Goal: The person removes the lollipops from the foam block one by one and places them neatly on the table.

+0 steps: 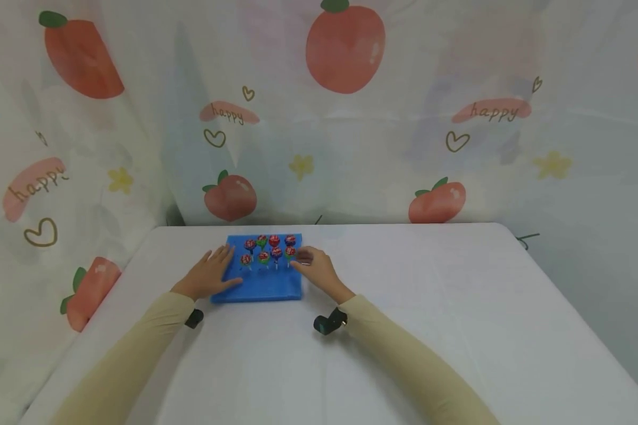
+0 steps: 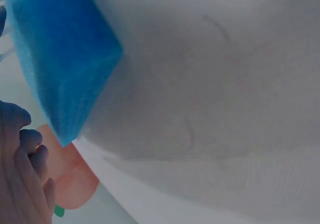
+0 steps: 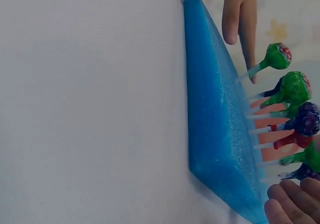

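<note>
Left hand (image 1: 206, 276): ours, spread out at the blue block (image 1: 260, 288).
Right hand (image 1: 320, 273): beside the lollipops (image 1: 276, 252); we cannot tell whether it grips one.

Left sleeve (image 1: 127, 354) and right sleeve (image 1: 420, 366) are showing long cut, plain pale khaki, soft creases. Black left wrist camera (image 1: 194, 319) and black, knob-ended right wrist camera (image 1: 329, 323) are protruding below. Left hand (image 1: 206, 276) and right hand (image 1: 321, 273) are showing bare.

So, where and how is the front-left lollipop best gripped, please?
Grip the lollipop by its round wrapped head, probably from above and the near side: it stands stick-down in the blue block, head uppermost, with bare surface in front.
</note>
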A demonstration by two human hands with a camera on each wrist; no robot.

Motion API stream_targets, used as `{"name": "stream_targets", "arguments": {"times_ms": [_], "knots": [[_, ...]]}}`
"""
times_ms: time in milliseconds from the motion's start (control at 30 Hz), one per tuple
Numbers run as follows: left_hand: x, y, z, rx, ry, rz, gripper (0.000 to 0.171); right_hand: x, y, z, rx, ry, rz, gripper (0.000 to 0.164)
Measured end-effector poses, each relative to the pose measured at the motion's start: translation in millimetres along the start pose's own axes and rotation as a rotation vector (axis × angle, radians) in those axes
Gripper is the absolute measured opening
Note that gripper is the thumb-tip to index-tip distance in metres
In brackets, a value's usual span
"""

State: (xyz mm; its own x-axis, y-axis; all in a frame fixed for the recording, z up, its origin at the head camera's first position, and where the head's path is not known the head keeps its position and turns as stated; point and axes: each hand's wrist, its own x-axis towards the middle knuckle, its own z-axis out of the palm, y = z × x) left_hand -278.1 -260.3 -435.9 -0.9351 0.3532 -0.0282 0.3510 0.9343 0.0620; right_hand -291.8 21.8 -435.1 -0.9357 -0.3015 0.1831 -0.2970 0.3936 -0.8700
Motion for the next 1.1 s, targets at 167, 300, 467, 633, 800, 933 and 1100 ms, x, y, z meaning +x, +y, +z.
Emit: {"name": "stream_targets", "arguments": {"times_ms": [167, 300, 467, 633, 800, 933, 1100], "knots": [[-0.2, 1.3, 7.0, 0.021, -0.022, -0.006, 0.083, 5, 5, 7, 0.053, -0.006, 0.051, 0.034], [-2.6, 4.0, 10.1, 0.026, -0.047, -0.013, 0.081, 8, 7, 13, 0.044, -0.023, 0.062, 0.032], [-4.0, 6.0, 12.5, 0.029, -0.03, 0.001, 0.079, 13, 8, 19, 0.04, -0.019, 0.047, 0.03], [-4.5, 7.0, 13.2, 0.022, -0.011, 0.013, 0.079, 16, 10, 21, 0.031, -0.001, 0.047, 0.025], [-4.6, 7.1, 12.4, 0.028, -0.009, 0.009, 0.079, 18, 11, 21, 0.044, 0.015, 0.061, 0.025], [-2.8, 7.2, 11.7, 0.03, -0.014, 0.008, 0.079, 19, 11, 20, 0.081, 0.021, 0.063, 0.025], [-1.6, 4.1, 14.4, 0.026, -0.02, -0.003, 0.08, 21, 9, 16, 0.138, 0.013, 0.055, 0.023]]}}
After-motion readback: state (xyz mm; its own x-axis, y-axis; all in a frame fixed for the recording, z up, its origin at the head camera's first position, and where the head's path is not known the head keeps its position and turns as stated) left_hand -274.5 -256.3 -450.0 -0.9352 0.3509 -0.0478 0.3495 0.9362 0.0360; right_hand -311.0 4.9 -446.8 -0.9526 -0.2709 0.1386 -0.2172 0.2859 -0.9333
